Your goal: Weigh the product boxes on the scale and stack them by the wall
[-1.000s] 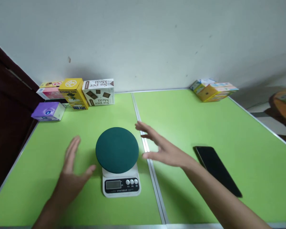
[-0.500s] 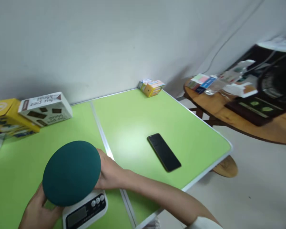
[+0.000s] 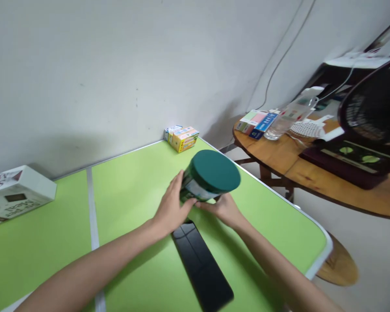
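A green lidded canister with a pale label is gripped between my two hands over the green table. My left hand wraps its left side, fingers behind and thumb at the lower front. My right hand holds it from below on the right, with most of its fingers hidden behind it. The canister is tilted, its dark green lid facing up toward me. Whether its base touches the table cannot be seen. Just below my hands a black phone lies flat on the table.
Small yellow and white boxes stand at the table's back edge. A white box is at the left. On the right, a wooden table bears a plastic jug, several cartons and a dark device with knobs.
Both hands have carried the green canister rightward, from above the white kitchen scale to behind the phone. The view has swung right, and the scale is out of sight.
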`<state>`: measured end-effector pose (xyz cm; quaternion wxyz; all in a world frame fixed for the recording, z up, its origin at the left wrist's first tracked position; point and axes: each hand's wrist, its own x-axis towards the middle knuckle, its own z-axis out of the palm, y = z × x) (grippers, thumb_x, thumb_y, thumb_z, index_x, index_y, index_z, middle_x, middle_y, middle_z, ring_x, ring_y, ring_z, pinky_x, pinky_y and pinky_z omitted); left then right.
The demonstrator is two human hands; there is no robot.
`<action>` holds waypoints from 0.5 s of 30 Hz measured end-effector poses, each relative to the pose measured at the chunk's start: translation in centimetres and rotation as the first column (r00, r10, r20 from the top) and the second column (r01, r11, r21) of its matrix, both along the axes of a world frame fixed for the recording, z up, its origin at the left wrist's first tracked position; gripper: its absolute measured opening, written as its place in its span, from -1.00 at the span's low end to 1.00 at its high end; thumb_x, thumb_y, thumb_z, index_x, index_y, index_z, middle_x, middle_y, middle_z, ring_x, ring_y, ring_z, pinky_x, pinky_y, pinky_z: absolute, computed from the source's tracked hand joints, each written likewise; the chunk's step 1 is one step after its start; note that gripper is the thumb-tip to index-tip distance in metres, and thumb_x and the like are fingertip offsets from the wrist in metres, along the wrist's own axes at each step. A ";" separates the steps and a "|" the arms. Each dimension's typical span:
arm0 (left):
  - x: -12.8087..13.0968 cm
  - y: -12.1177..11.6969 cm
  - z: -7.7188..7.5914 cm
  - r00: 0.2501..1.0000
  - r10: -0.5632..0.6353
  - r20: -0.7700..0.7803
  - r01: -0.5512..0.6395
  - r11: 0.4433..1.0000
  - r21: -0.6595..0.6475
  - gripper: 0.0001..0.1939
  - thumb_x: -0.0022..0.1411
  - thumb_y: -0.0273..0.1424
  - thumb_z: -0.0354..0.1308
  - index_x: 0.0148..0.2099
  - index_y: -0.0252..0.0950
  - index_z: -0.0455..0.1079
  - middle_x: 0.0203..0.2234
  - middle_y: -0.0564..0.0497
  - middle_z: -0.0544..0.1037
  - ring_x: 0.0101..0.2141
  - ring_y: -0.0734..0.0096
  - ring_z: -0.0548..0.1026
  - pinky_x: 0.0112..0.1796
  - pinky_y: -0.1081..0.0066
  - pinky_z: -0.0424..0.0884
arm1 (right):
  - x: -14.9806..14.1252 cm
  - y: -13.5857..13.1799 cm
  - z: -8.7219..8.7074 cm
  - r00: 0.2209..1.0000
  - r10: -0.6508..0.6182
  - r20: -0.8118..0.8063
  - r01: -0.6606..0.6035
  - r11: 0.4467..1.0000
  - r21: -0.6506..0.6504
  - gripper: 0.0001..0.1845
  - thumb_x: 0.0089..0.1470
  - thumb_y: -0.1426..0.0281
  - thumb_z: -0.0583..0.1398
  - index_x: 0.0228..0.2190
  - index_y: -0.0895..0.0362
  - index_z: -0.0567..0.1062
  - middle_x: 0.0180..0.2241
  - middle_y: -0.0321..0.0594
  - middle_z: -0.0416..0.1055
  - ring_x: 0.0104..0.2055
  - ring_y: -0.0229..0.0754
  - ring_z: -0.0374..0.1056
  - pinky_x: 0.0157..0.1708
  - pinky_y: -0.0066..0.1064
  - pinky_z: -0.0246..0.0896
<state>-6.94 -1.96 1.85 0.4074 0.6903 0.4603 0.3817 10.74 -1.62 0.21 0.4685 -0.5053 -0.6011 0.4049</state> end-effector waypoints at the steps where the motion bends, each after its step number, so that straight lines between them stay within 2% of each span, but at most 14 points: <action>1: 2.0 1.7 -0.5 0.999 0.003 0.032 -0.003 1.000 -0.003 -0.18 0.15 -0.38 0.17 0.37 -0.29 -0.13 0.31 -0.22 0.07 0.29 0.04 0.06 0.24 0.07 0.08 | 1.5 1.4 -0.3 0.999 -0.049 -0.006 0.049 0.999 0.004 -0.33 -0.33 0.19 0.44 -0.13 0.15 0.45 -0.10 0.02 0.51 -0.07 0.17 0.41 -0.02 0.06 0.28; 4: 6.5 6.4 -1.7 0.993 0.039 0.109 -0.040 0.999 0.010 -0.22 0.14 -0.41 0.18 0.34 -0.38 -0.07 0.28 -0.31 0.09 0.27 0.03 0.08 0.22 0.11 0.11 | 4.6 6.0 -0.7 0.989 -0.148 -0.029 0.150 0.988 0.048 -0.20 -0.41 0.18 0.47 -0.08 0.15 0.40 -0.03 0.06 0.44 -0.02 0.17 0.37 -0.01 0.04 0.25; 7: 8.5 10.7 -2.7 0.986 0.126 0.105 -0.127 0.992 0.006 -0.27 0.15 -0.45 0.15 0.32 -0.43 -0.02 0.21 -0.35 0.13 0.23 0.05 0.17 0.19 0.17 0.18 | 5.7 10.6 -1.1 0.983 -0.182 -0.017 0.183 0.977 0.113 -0.09 -0.45 0.18 0.48 -0.01 0.12 0.34 -0.01 0.00 0.41 0.01 0.14 0.33 0.03 0.01 0.21; 11: 8.1 15.2 -4.0 0.981 0.190 0.035 -0.188 0.980 -0.069 -0.21 0.09 -0.50 0.18 0.34 -0.38 -0.02 0.13 -0.32 0.20 0.17 -0.04 0.26 0.17 0.11 0.19 | 5.3 15.4 -2.3 0.990 -0.137 -0.042 0.141 0.981 0.130 -0.05 -0.46 0.20 0.46 0.01 0.15 0.31 0.02 0.00 0.38 0.05 0.12 0.29 0.07 -0.02 0.18; 15: 7.3 17.2 -6.0 0.982 0.175 0.068 -0.172 0.984 -0.041 -0.16 0.00 -0.62 0.16 0.33 -0.33 0.00 0.22 -0.29 0.15 0.19 -0.11 0.21 0.18 0.02 0.16 | 5.1 17.8 -3.5 0.996 -0.074 -0.050 0.080 0.987 0.141 -0.11 -0.42 0.25 0.44 0.00 0.15 0.31 0.01 -0.02 0.39 0.05 0.10 0.30 0.09 -0.04 0.16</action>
